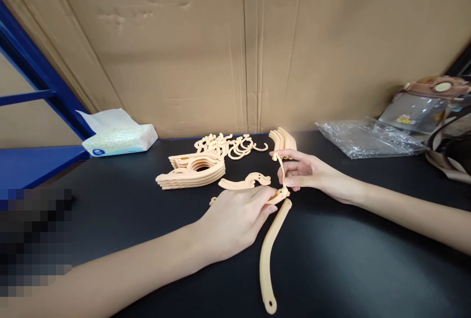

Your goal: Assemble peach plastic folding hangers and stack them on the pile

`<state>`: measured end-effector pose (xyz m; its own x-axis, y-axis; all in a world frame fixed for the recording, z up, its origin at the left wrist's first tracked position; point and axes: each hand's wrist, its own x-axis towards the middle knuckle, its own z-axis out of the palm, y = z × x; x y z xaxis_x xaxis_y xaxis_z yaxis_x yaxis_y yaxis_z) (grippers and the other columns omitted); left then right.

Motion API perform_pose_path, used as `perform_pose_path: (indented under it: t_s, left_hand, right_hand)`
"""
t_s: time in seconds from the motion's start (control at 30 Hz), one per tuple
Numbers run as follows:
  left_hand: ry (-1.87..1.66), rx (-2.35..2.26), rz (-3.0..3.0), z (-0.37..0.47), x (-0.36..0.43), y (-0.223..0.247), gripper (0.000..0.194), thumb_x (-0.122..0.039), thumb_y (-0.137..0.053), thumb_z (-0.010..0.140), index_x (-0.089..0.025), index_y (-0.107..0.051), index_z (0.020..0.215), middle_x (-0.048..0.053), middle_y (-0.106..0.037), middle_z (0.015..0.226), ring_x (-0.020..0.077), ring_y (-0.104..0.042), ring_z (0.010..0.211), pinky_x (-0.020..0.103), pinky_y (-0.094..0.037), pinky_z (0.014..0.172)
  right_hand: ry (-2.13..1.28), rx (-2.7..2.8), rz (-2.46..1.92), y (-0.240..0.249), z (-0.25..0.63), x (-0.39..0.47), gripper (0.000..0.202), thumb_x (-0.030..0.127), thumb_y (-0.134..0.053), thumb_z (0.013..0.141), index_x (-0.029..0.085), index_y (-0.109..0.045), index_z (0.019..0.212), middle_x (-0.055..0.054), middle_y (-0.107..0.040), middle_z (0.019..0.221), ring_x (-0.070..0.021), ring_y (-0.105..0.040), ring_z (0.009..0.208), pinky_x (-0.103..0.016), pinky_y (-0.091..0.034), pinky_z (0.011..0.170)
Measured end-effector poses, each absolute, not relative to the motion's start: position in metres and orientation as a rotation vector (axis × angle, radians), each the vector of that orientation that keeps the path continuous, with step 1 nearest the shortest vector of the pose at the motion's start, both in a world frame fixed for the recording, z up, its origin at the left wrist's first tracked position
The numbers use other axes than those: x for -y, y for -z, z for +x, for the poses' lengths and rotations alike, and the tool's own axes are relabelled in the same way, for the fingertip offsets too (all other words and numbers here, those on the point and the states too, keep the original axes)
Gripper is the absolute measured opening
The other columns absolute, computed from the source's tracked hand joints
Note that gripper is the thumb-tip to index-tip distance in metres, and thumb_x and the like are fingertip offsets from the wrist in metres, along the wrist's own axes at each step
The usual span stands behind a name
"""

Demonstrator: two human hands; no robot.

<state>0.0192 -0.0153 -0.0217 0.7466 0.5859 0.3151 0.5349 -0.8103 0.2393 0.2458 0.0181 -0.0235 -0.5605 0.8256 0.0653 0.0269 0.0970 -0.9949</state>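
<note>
My left hand [235, 220] is closed around a peach-coloured plastic hanger arm [276, 197]; most of it is hidden under the fingers, with one end poking out on the right. Between thumb and fingers, my right hand [311, 173] pinches a curved hanger hook [282, 168], its lower end touching the tip of that arm. A loose hanger arm [270, 254] with a hole at its end lies just below the hands. Behind my left hand rests a hanger arm with a hook-like curve [245, 181].
At the left is a stack of hangers [195, 176]. Behind it lie loose hooks [221, 145] and a bundle of hanger arms [282, 140]. A tissue pack [119, 139] sits far left; clear plastic wrapping [368, 136] and a bottle [419, 109] are at right. Cardboard [176, 53] stands behind the black table [368, 269].
</note>
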Motion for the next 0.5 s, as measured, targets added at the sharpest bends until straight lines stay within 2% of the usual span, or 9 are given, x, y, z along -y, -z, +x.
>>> perform_pose_path:
  t_s: [0.2, 0.5]
  left_hand:
    - [-0.572, -0.926, 2.798, 0.0198, 0.0152, 0.0223, 0.014, -0.021, -0.039, 0.096, -0.019, -0.051, 0.102, 0.000, -0.060, 0.084, 0.0158, -0.056, 0.070, 0.026, -0.039, 0.059]
    - [-0.537, -0.950, 2.822, 0.0208, 0.0171, 0.0202, 0.015, -0.023, -0.038, 0.096, -0.018, -0.052, 0.097, 0.000, -0.061, 0.083, 0.0171, -0.056, 0.070, 0.026, -0.037, 0.055]
  right_hand:
    - [-1.545, 1.714, -0.822, 0.0226, 0.2451, -0.0191, 0.056, 0.024, -0.070, 0.079, 0.023, -0.044, 0.128, 0.002, -0.057, 0.080, -0.0101, -0.052, 0.070, -0.024, -0.041, 0.063]
    - [-1.559, 1.695, -0.810, 0.0238, 0.2460, -0.0190, 0.058, 0.019, -0.070, 0.078, 0.021, -0.043, 0.130, 0.002, -0.057, 0.079, -0.0096, -0.052, 0.071, -0.023, -0.041, 0.063]
